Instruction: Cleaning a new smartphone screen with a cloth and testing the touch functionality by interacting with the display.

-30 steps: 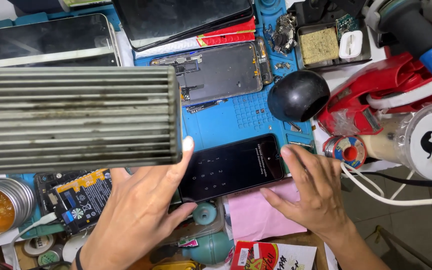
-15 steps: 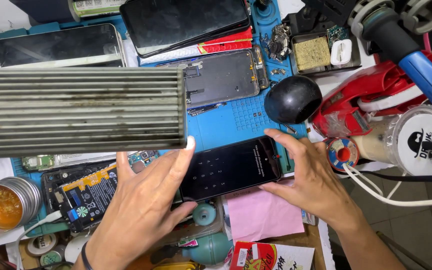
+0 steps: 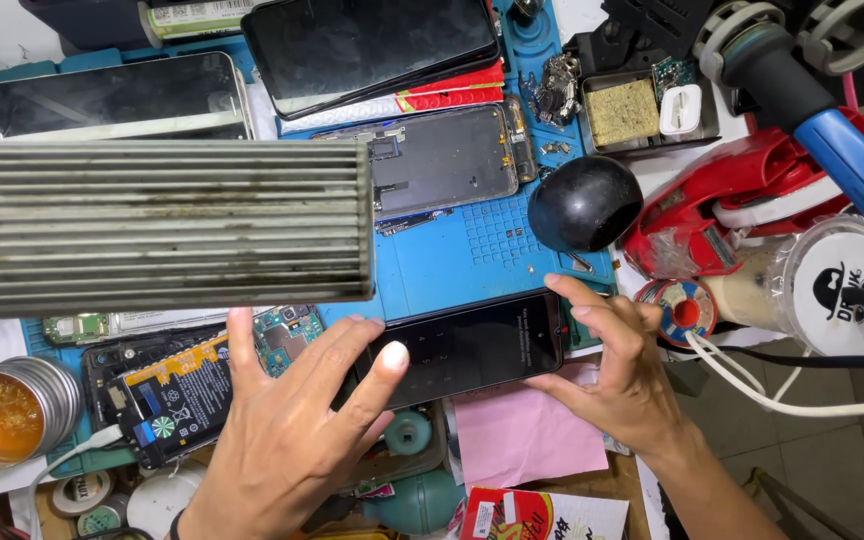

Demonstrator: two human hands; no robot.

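- Since the earlier frames both hands have shifted a little: the right hand [image 3: 622,385] now sits more at the right end of the dark phone [image 3: 462,350], and the left hand [image 3: 292,430] lies flatter, with its thumb tip on the glass.
- The dark phone lies flat on the bench, on the lower edge of the blue work mat [image 3: 462,265], just below the black round ball [image 3: 584,203]. Its screen is lit faintly.
- Left hand: the fingers [image 3: 337,350] are spread wide, and they rest over the left end of the phone; only the thumb presses the screen. Nothing is pinched.
- Right hand: the fingers [image 3: 592,305] are loosely curved around the right end of the phone and touch its short edge from above and below, a light hold and not a firm clamp.
- Handling, as I judge it: the phone is thin, stiff and light, with a smooth glass face that is slippery and fragile. Better to hold it by the 2 long side edges, not by the glass, and to keep it low over the mat.
- Below the phone lies a pink sheet [image 3: 522,435]. To the left of the phone is an opened device with a battery [image 3: 177,390]. Above the phone lies a bare phone frame [image 3: 442,160].
- A grey ribbed block [image 3: 157,230] hangs close to the camera, left above the phone, and it hides part of the mat.
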